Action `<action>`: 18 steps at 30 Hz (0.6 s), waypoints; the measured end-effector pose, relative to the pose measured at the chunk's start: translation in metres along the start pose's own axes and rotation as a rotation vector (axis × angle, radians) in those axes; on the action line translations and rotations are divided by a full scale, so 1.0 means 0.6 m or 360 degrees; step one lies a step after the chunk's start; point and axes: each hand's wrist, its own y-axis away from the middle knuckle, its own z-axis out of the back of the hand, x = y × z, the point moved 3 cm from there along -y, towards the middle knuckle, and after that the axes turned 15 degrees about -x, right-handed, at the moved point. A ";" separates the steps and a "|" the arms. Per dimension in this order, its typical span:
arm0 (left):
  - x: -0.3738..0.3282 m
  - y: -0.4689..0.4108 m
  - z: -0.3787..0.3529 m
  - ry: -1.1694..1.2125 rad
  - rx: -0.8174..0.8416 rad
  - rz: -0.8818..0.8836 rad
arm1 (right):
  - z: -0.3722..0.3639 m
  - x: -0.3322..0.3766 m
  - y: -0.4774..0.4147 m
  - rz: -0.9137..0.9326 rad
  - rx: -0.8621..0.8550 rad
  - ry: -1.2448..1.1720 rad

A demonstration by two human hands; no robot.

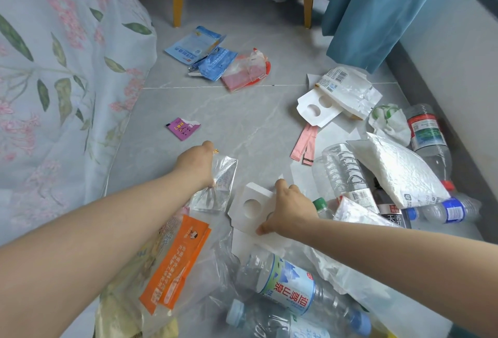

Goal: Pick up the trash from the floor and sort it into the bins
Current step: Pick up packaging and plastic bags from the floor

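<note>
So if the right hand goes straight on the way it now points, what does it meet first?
Probably the clear plastic wrapper gripped by the left hand, just past the white holed card that the right hand holds. Heights are unclear, so it might pass above.

A clear, glossy plastic wrapper [217, 185] was held in the left hand [196, 164]. Matt white cardboard [250, 204] was gripped by the right hand [289, 212]. Beyond both hands smooth, polished floor tile [242, 116] was seen; left of them, soft matt cloth [67, 81].
</note>
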 end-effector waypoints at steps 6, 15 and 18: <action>0.001 -0.001 0.000 -0.0004 0.0001 -0.0004 | 0.008 -0.001 -0.010 0.0100 -0.0008 0.0117; -0.001 0.002 0.000 -0.0014 -0.0005 -0.0008 | 0.006 -0.001 -0.003 0.0196 -0.0081 0.0111; -0.001 0.002 0.000 -0.0017 -0.0008 -0.0007 | 0.003 -0.002 -0.003 0.0170 -0.0027 0.0121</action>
